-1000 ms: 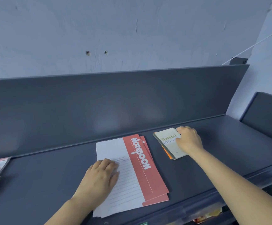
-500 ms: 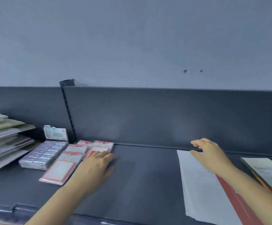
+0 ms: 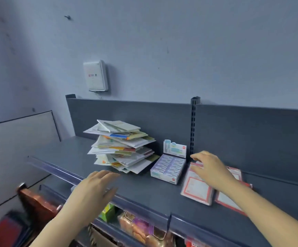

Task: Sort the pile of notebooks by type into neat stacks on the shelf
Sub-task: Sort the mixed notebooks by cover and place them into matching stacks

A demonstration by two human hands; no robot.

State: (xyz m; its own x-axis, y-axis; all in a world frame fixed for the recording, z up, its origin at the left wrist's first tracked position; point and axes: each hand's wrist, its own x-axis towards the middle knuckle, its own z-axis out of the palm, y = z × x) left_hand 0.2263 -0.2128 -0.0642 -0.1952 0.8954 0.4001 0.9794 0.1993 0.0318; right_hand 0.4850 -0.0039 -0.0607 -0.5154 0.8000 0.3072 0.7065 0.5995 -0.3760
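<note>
One untidy pile of notebooks (image 3: 121,145) lies mid-frame on the dark grey shelf (image 3: 144,191). Right of it stand one display box of small packs (image 3: 168,169), then two packs of red-bordered labels (image 3: 195,190). The left hand (image 3: 94,189), fingers apart and empty, is over the bare front edge; the right hand (image 3: 211,169), fingers apart, is over the labels. A blue-grey wall (image 3: 180,50) is behind.

The left hand (image 3: 98,186) has left the red-and-white notebook stack and now hovers, fingers spread, left of the white cardboard display box (image 3: 169,166), before the untidy pile of pale notebooks (image 3: 121,145). The right hand (image 3: 210,168) has quit the cream notebook and reaches over the red-bordered label packs (image 3: 196,189) right of that box.
</note>
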